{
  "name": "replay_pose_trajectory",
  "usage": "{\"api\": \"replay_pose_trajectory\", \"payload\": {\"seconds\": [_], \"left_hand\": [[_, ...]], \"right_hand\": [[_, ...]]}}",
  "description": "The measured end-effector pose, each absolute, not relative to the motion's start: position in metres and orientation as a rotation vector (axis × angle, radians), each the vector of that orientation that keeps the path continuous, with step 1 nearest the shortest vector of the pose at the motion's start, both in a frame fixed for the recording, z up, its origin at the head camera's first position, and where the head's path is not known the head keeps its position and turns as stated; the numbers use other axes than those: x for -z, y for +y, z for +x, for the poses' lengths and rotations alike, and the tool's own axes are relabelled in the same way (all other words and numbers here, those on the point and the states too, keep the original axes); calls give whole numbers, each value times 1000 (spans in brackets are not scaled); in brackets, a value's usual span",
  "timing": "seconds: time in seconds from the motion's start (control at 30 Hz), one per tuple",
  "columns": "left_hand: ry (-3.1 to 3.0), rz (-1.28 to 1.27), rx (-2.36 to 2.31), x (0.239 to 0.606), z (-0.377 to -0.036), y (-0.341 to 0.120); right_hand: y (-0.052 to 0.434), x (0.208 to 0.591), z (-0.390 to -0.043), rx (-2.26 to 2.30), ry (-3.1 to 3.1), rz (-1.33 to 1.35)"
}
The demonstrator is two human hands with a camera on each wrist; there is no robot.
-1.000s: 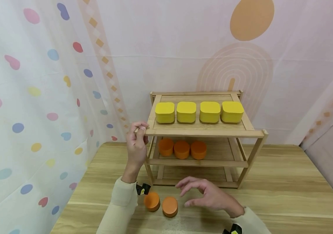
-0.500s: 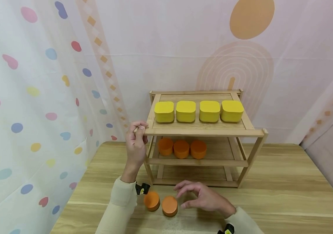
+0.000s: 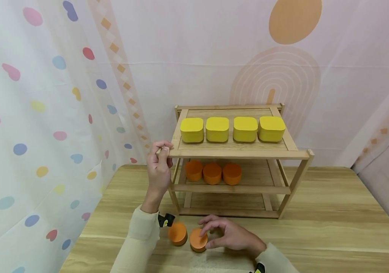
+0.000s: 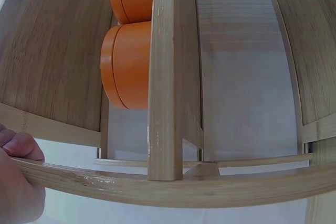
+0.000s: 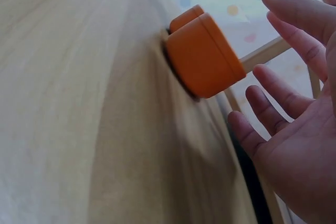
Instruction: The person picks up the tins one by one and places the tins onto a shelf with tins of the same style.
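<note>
My left hand (image 3: 160, 165) grips the front left corner of a wooden shelf rack (image 3: 228, 154), fingers curled over the top rail. In the left wrist view part of that hand (image 4: 20, 174) shows at the rail's end. My right hand (image 3: 226, 234) is low over the table, thumb and fingers spread at the right side of a round orange box (image 3: 197, 240). The right wrist view shows the fingers (image 5: 275, 94) loosely extended beside this lidded box (image 5: 202, 59). A second orange box (image 3: 178, 234) stands just left of it.
Several yellow rounded-square boxes (image 3: 217, 129) line the rack's top shelf. On the middle shelf, three round orange boxes (image 3: 212, 173) stand at the left. A patterned curtain (image 3: 194, 49) hangs behind the wood-grain table (image 3: 331, 212).
My right hand has moved left to the nearer orange box, its fingertips now overlapping the lid in the head view. My left hand has kept its hold on the rack.
</note>
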State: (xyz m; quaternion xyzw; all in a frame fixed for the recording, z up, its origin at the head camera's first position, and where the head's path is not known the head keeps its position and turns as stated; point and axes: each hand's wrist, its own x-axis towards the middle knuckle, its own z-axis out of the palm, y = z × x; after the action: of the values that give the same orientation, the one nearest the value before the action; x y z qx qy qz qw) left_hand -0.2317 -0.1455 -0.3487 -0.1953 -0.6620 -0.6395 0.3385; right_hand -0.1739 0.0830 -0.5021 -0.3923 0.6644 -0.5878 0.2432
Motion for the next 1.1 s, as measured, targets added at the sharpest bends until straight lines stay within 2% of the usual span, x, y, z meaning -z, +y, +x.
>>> {"api": "replay_pose_trajectory", "payload": {"seconds": [1.1], "left_hand": [[-1709, -512, 1689, 348, -231, -143]], "right_hand": [[77, 527, -177, 1503, 1833, -1060]]}}
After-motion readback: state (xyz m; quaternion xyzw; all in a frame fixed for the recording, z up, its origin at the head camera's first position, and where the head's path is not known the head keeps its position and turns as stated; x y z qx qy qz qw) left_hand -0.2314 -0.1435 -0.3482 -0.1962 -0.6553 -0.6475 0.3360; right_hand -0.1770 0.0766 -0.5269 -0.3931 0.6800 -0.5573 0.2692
